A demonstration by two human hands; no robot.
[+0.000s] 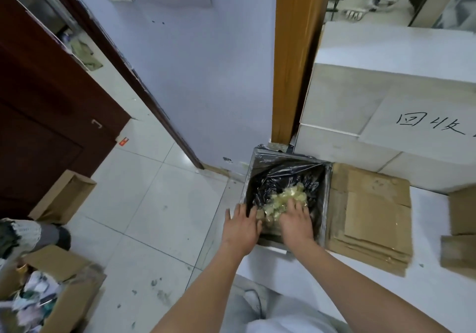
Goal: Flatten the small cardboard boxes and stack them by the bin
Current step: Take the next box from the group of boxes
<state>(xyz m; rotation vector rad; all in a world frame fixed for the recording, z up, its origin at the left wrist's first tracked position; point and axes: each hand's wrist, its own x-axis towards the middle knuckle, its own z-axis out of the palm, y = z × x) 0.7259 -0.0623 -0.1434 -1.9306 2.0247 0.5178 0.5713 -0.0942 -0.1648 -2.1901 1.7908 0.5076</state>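
A crinkled yellowish tape wad (282,204) is pressed down by the left hand (240,227) and right hand (296,223), fingers spread, inside the square black-lined bin (327,204). Flattened brown cardboard boxes (373,219) are stacked just beside it.

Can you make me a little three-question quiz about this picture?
1. True or false: the flat cardboard lies right of the bin.
2. What are both hands pressing on? A) a wad of tape B) a shoe C) a book
3. What lines the bin?

Key: 1. True. 2. A: the left hand and right hand push on the tape. 3. A black bag.
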